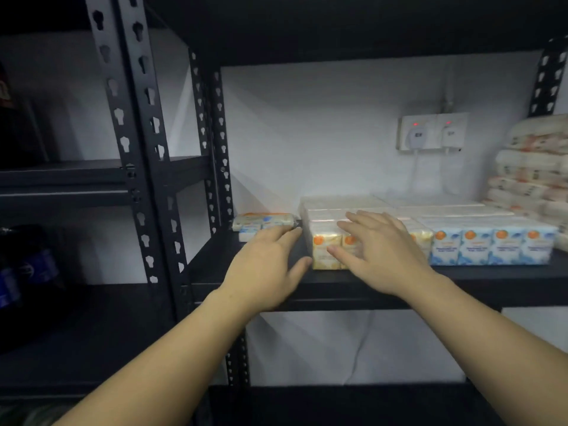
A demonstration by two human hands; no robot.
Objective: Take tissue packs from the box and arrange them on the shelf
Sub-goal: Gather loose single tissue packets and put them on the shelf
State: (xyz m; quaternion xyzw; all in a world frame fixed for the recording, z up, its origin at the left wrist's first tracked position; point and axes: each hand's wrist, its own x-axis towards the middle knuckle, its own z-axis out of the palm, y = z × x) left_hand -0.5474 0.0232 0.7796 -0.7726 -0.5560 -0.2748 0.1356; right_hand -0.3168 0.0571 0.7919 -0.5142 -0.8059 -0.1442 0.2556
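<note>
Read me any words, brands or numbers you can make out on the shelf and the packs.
No text here can be read.
Yellow tissue packs: orange dot and print, too blurred.
Blue tissue packs: small dark lines under an orange dot, too blurred.
Flat pack at the left: blurred print.
Stacked packs at the right: red marks, unreadable.
Wall socket: red lights only.

On the black metal shelf [399,281], the yellow plastic-wrapped tissue block [327,252] stood left of the row of blue plastic-wrapped tissue packs [491,245]. A flat blue-and-white tissue pack [262,222] lay farther left, near the upright post. Stacked white-and-orange wrapped tissue bundles [534,167] sat at the far right, behind the row. The white wall socket [431,132] hung on the wall behind.
</note>
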